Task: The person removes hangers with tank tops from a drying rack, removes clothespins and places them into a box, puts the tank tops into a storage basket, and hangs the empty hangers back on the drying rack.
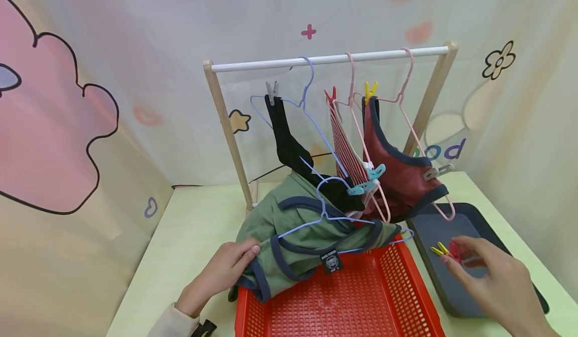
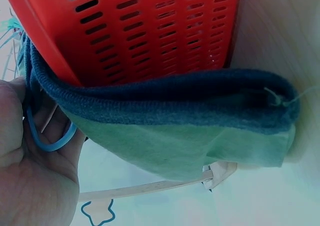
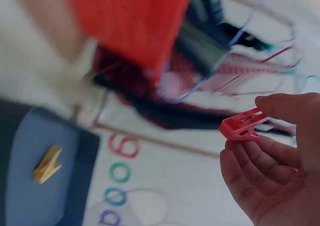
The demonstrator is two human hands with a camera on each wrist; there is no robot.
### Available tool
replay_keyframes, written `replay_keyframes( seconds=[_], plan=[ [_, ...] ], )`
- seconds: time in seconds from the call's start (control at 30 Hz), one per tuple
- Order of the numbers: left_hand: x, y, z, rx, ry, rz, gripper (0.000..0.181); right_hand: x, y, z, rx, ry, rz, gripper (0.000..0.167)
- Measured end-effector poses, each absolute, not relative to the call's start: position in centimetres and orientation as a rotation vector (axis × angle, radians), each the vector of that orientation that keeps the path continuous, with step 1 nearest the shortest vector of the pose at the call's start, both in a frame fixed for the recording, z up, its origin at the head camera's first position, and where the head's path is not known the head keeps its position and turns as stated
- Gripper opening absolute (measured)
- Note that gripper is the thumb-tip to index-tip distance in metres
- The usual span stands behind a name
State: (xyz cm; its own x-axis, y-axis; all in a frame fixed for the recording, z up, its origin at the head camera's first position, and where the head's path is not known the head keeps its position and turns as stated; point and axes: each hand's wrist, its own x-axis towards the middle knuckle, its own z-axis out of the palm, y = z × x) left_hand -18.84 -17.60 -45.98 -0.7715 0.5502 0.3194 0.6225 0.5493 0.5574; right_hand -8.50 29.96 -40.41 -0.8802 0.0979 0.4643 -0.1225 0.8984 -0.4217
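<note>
My left hand (image 1: 226, 269) pinches the left edge of a green garment with navy trim (image 1: 289, 211), a black label on its front. A blue hanger (image 1: 300, 229) runs through the garment, which lies over the rear of a red basket (image 1: 329, 297). In the left wrist view, a loop of the hanger (image 2: 50, 147) shows by the fingers. Over the grey tray, my right hand (image 1: 494, 277) pinches a red clothespin (image 3: 243, 124) between thumb and fingers. A yellow clothespin (image 3: 48, 164) lies in the tray (image 3: 75, 151), below the hand.
Behind the basket stands a rack with a white rod (image 1: 280, 64). On its hangers, clothespins hold a black sock (image 1: 286, 136), a red-striped garment (image 1: 345, 149) and a maroon garment with navy trim (image 1: 393, 151). A printed curtain (image 1: 180, 36) hangs behind.
</note>
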Motion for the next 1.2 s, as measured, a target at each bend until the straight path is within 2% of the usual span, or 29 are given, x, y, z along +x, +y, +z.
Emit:
replay_keyframes(
  seconds=[0.27,0.57,0.77,0.9,1.2],
  plan=[
    [-18.8,-17.7,-46.1,-1.012,-2.661,-1.028,0.013,-12.1,34.0,-42.9,0.073,-2.686,0.505,0.036],
    [-18.9,-17.8,-46.0,-1.010,-2.663,-1.039,0.014,-14.6,36.4,-44.9,0.041,-2.905,0.446,0.032],
    [-19.0,-17.7,-46.1,-1.025,-2.650,-1.050,0.014,-15.1,37.6,-46.3,-0.034,-3.009,0.410,0.020],
    [-19.0,-17.7,-46.3,-1.031,-2.644,-1.050,0.014,-14.8,38.3,-47.2,-0.087,-3.116,0.384,0.023],
    [-19.0,-17.6,-46.1,-1.029,-2.649,-1.038,0.014,-14.6,38.7,-48.2,-0.219,-3.261,0.410,0.017]
  ],
)
